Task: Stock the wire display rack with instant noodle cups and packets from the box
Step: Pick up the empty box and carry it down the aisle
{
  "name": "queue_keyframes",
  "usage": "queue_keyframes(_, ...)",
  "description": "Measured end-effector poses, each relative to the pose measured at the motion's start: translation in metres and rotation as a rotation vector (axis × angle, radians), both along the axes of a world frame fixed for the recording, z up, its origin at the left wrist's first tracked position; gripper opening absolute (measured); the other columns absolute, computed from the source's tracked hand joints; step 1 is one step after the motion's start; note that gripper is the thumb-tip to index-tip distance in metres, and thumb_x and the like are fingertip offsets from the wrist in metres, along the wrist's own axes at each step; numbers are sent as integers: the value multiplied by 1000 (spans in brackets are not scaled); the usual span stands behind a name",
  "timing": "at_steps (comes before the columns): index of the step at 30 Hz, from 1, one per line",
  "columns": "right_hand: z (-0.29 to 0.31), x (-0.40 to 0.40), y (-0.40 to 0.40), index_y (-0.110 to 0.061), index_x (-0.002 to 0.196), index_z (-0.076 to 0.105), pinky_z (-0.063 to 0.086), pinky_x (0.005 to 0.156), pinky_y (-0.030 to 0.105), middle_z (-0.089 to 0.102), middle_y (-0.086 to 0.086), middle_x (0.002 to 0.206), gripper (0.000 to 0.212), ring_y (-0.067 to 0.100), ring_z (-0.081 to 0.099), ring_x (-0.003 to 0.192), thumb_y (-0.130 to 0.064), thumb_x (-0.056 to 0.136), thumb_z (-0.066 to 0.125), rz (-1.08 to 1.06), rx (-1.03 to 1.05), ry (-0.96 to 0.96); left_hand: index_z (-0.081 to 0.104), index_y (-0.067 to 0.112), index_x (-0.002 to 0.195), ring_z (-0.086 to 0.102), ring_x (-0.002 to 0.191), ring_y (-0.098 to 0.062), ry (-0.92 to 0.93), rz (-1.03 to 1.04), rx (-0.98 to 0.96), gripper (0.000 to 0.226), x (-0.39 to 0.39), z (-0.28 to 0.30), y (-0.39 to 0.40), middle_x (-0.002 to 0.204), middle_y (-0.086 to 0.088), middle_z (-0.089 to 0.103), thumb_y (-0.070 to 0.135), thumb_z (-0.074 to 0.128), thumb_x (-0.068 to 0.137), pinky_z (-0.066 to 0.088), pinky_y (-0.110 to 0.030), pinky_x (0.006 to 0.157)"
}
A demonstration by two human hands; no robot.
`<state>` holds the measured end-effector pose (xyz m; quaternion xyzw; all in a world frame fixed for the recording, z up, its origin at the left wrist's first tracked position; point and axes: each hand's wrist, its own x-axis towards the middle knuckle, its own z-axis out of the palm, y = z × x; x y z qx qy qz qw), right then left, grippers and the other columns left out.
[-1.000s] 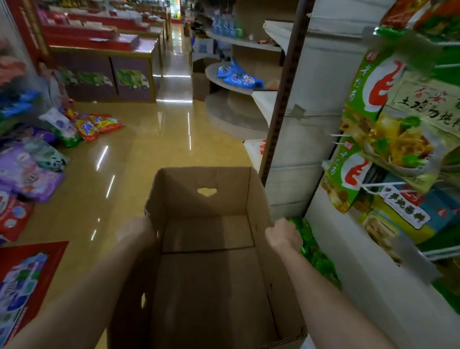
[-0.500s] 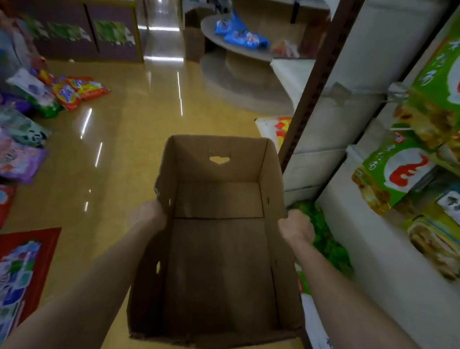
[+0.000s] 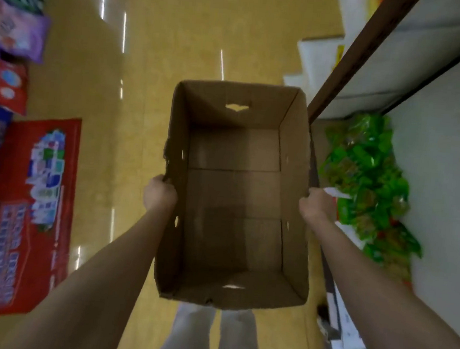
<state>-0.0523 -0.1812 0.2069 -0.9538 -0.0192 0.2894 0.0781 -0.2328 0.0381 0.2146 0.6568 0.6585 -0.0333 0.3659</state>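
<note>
Cardboard box (image 3: 234, 202) held up in the air over the yellow floor (image 3: 150, 56), open top toward the camera, long axis running away from the person; inside only bare cardboard bottom and walls, with a handle cutout in the far end wall and one in the near end wall; left hand (image 3: 159, 194) grips the left wall's top rim about midway along it, fingers curled over the edge and out of sight on the outer side; right hand (image 3: 315, 207) grips the right wall's top rim at the matching spot, fingers likewise curled round the edge, fingertips hidden, so spread cannot be told; both forearms reach in from the bottom corners; light trousers (image 3: 209, 336) visible under the box's near end; right of the box a pile of green packets (image 3: 367, 180) lies at the base of a white shelf unit (image 3: 435, 136) with a brown upright post (image 3: 353, 57); left edge of view: red poster (image 3: 19, 211) flat on the floor, purple and red bags (image 3: 8, 52) above it; picture is motion-blurred, print unreadable.
</note>
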Motion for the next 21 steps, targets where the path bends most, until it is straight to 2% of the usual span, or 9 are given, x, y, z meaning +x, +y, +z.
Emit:
queue_keyframes(4,-75,-11,-18,-8,121,61,45,83,30,61,13,124,30,31,58,111,-19,96,49,-86,12,56,56,6,128,54,115,-32,-52,167,-69,33,2,-63,-15,126,-17,58,11,41,99,44,-34,93)
queue_keyframes(8,-137,-29,-36,-13,130,56,47,93,35,56,9,133,35,29,55,116,-21,97,49,-225,64,138,54,10,132,52,121,-28,-67,291,-126,35,-3,-121,-36,132,-11,56,12,43,99,40,-27,95)
queue_keyframes(11,-172,-33,-45,-12,129,56,44,92,34,56,9,133,34,27,55,115,-20,98,46,-219,55,165,49,10,136,46,129,-26,-39,277,-154,38,-11,-159,-46,139,-10,50,12,43,99,35,-30,106)
queue_keyframes(13,-192,-31,-51,-11,127,58,44,91,33,58,8,131,32,26,55,115,-20,98,46,-212,50,167,48,10,137,44,130,-26,-31,267,-168,38,-14,-185,-49,140,-9,49,13,44,99,35,-33,108)
queue_keyframes(16,-228,-24,-56,-7,112,65,45,84,34,64,11,117,25,27,58,105,-18,98,47,-178,38,147,49,11,136,46,129,-27,-28,268,-193,38,-15,-227,-52,139,-10,50,15,46,99,36,-35,108)
queue_keyframes(21,-266,-21,-61,-5,112,65,45,84,38,63,14,116,25,29,55,109,-16,97,48,-207,36,147,49,9,136,52,121,-28,25,171,-215,38,-23,-269,-61,133,-10,55,13,45,99,43,-37,102)
